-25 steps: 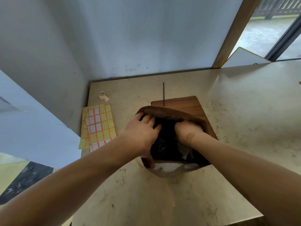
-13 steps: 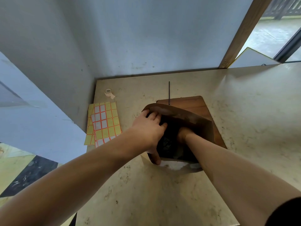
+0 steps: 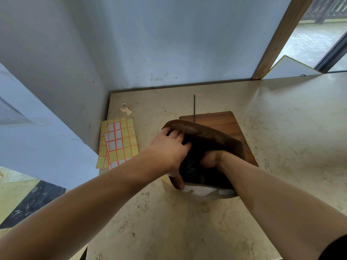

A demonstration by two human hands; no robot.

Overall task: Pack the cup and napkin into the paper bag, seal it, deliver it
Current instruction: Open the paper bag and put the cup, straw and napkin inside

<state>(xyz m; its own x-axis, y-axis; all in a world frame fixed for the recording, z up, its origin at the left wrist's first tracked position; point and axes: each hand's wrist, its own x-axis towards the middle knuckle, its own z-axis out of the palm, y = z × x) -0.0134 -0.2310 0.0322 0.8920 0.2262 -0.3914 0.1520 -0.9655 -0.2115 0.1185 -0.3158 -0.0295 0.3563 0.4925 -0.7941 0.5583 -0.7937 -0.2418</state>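
Your bag [image 3: 210, 136] stands open at the table's [image 3: 281, 128] centre, on one wooden board [image 3: 225, 121]. Inside it is dark; something black with unreadable print shows, and whether it is the cup you cannot tell. Your left hand [image 3: 170, 150] grips the bag's rim at 9 o'clock, fingers over the edge and thumb outside. Your right hand [image 3: 211, 159] is sunk inside; its grip cannot be told. At 9 o'clock lie the label sheets [image 3: 118, 142], at 10 one tape roll [image 3: 124, 107].

Bare forearms, dark right sleeve [image 3: 338, 246]
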